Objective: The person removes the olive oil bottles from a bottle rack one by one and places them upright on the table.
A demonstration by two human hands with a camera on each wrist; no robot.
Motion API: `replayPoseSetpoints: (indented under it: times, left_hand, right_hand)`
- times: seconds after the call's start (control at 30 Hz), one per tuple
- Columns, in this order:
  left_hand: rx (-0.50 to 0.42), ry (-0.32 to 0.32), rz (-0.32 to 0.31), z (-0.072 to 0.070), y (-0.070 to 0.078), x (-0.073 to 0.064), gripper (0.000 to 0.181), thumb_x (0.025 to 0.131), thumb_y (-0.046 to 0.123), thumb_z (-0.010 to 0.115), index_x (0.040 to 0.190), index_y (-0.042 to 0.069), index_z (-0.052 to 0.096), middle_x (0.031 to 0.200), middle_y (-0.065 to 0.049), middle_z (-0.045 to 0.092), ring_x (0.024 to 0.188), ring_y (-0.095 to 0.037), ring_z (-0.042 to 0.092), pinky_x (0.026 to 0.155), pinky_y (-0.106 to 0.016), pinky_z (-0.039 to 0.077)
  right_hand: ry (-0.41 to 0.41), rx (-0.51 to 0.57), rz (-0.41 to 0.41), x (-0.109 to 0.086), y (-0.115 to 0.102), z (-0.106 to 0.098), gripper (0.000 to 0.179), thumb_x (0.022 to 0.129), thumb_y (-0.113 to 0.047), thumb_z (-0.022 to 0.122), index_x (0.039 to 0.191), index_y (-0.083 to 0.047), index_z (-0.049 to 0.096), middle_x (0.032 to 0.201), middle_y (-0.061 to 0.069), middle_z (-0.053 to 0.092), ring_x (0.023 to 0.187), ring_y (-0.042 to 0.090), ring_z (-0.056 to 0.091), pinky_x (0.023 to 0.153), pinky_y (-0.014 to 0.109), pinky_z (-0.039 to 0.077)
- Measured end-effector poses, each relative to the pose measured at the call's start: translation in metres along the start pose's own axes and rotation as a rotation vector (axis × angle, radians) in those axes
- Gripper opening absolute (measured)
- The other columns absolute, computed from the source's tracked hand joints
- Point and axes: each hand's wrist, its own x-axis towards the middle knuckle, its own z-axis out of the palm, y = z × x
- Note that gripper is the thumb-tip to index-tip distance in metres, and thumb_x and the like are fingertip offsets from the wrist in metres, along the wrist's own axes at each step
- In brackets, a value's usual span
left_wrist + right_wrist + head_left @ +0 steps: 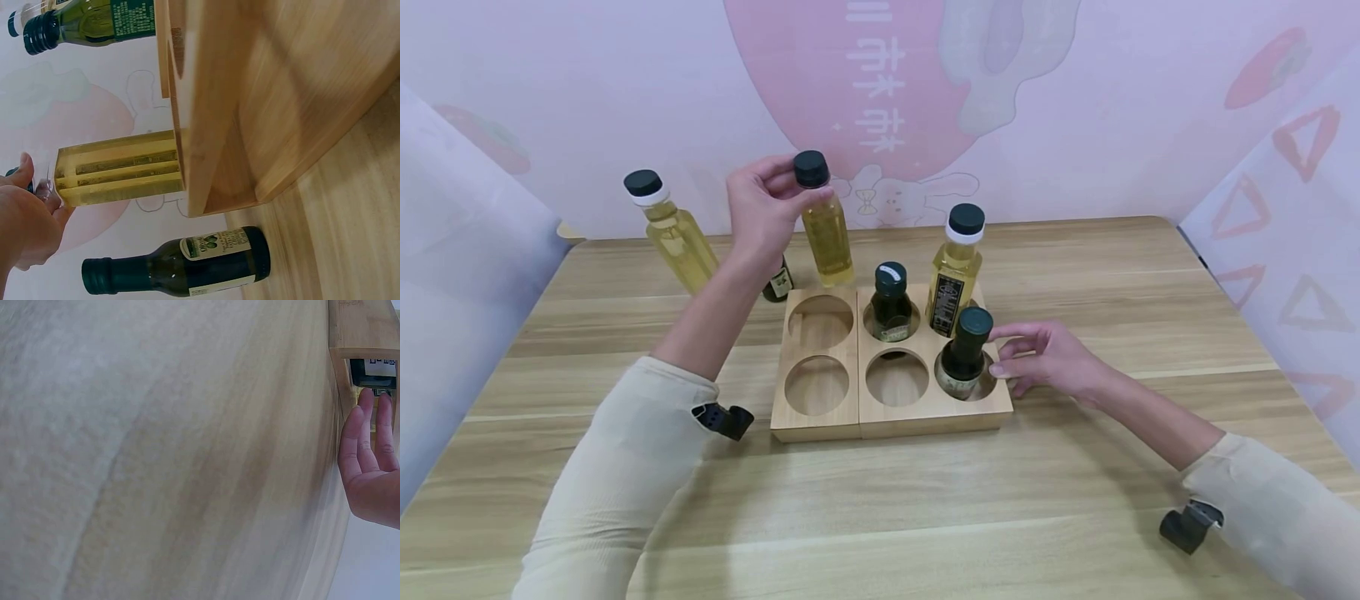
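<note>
My left hand [767, 204] pinches a bottle of yellow oil [827, 242] near its dark cap, with fingers and thumb around the neck. The bottle's base hangs close over the back left hole of a wooden bottle rack [816, 423], overlapping its rim in the left wrist view. At the rack's right end is my right hand [1048, 358], fingertips right at the edge beside a dark green bottle [962, 358] standing in the front right hole. In the right wrist view its fingers [384, 425] extend at the rack's open side.
Another dark bottle [892, 312] and a yellow oil bottle [955, 275] stand in the rack's back row. Left of the rack, a second yellow oil bottle [681, 246] and a small dark bottle [181, 262] stand on the wooden table [925, 517]. A printed backdrop [662, 108] rises behind.
</note>
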Motion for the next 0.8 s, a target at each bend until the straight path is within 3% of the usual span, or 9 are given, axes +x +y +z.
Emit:
replayPoseSetpoints:
  times: [0.27,0.5,0.8]
  left_hand:
    - [0.021,0.009,-0.021,0.000,-0.010,0.003,0.040,0.081,-0.010,0.084,0.119,-0.002,0.073,0.109,-0.012,0.078,0.097,-0.014,0.076,0.098,-0.029,0.058]
    - [0.023,0.020,-0.061,0.000,-0.010,0.005,0.043,0.080,-0.009,0.085,0.121,-0.001,0.072,0.112,-0.013,0.077,0.100,-0.016,0.075,0.098,-0.028,0.058]
    - [0.038,0.019,-0.067,0.000,-0.012,0.007,0.041,0.082,-0.005,0.085,0.121,0.001,0.073,0.110,-0.010,0.079,0.102,-0.016,0.074,0.101,-0.029,0.056]
  right_hand:
    - [-0.001,-0.003,-0.001,0.000,0.000,0.001,0.043,0.089,0.002,0.075,0.131,0.002,0.063,0.094,0.004,0.067,0.073,0.014,0.068,0.066,0.036,0.064]
    - [0.002,0.000,0.000,0.000,-0.001,0.001,0.041,0.089,0.003,0.075,0.129,-0.001,0.065,0.095,0.004,0.067,0.073,0.014,0.068,0.066,0.036,0.064]
    - [-0.001,-0.005,-0.001,0.001,0.000,0.002,0.046,0.089,0.002,0.075,0.132,0.004,0.062,0.095,0.004,0.067,0.073,0.015,0.068,0.066,0.036,0.064]
